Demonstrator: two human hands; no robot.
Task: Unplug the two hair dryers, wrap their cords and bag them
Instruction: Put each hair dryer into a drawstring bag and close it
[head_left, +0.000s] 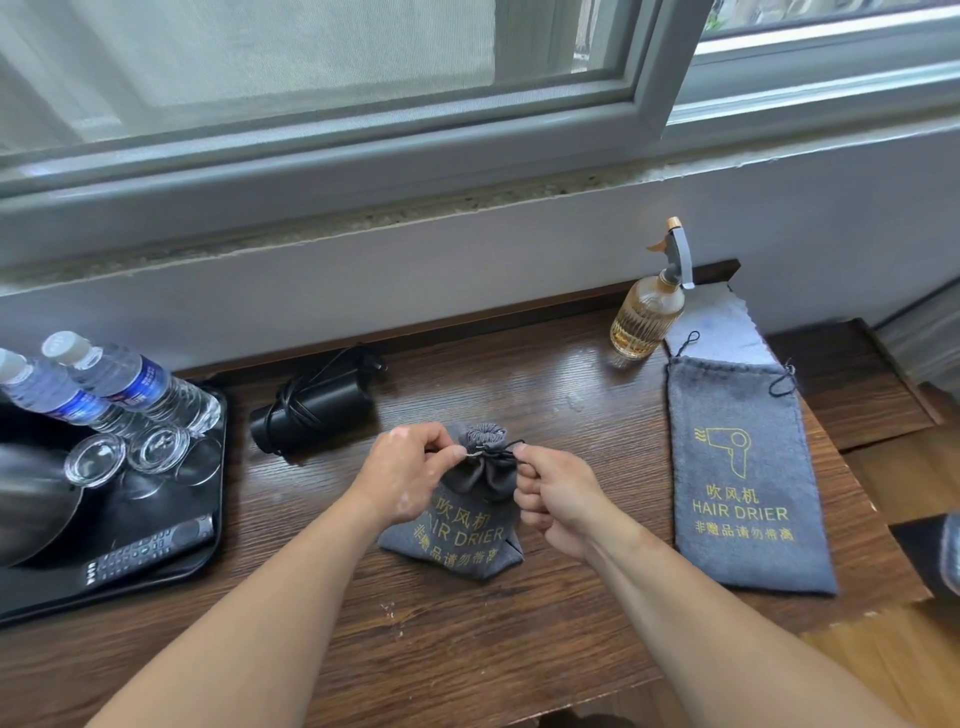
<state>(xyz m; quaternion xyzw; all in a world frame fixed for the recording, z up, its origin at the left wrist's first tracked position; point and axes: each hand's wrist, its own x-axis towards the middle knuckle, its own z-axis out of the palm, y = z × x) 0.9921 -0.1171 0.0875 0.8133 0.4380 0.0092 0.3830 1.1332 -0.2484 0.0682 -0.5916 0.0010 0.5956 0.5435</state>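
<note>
Cinching the bulging grey felt drawstring pouch (457, 512) at the tabletop's (571, 395) near centre, the left hand (402, 475) and right hand (553, 496), fingers pinching the thin dark drawstring (500, 453), should pull evenly outward, keeping the neck gathered.

Window (322, 62): grey-framed, daylight admitted | Sill (363, 213): speckled stone ledge seen below it | Wall (467, 270): painted pale | Table (467, 649): dark wood, set against wall | Floor (893, 654): light wood

Soft daylight from the window (311, 62) above, even brightness, faint shadows on the table (571, 395), wide-angle bending at edges, mostly sharp
</note>
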